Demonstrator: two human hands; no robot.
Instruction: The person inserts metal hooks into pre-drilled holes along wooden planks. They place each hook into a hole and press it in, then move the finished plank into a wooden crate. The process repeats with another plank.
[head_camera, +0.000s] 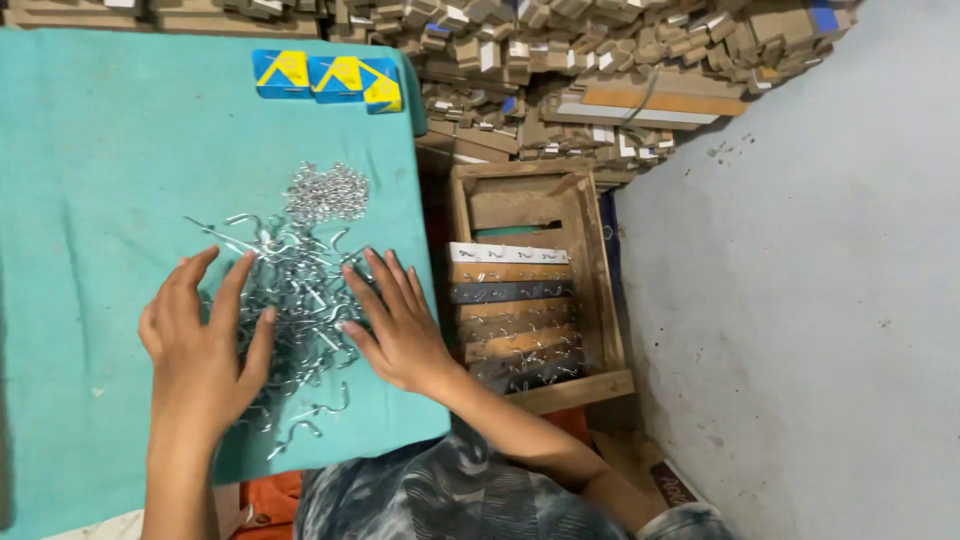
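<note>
Both hands are flat and released on the heap of silvery metal hooks (295, 300) in the middle of the teal tabletop (90, 200), left hand (200, 345) and right hand (395, 320) each with fingers spread, grip holding nothing. Just past them sits a tighter little mound of small screw hooks (327, 192). Further back there's a row of blue-and-yellow boxes (327, 78) at the edge, a wooden crate (600, 270) of hook-fitted boards to the right, and stacked wood pieces (600, 60) behind.

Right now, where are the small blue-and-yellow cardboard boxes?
In the head view, the small blue-and-yellow cardboard boxes sit in a row at the teal cloth's far edge, beyond the pile of silver metal hooks.
</note>
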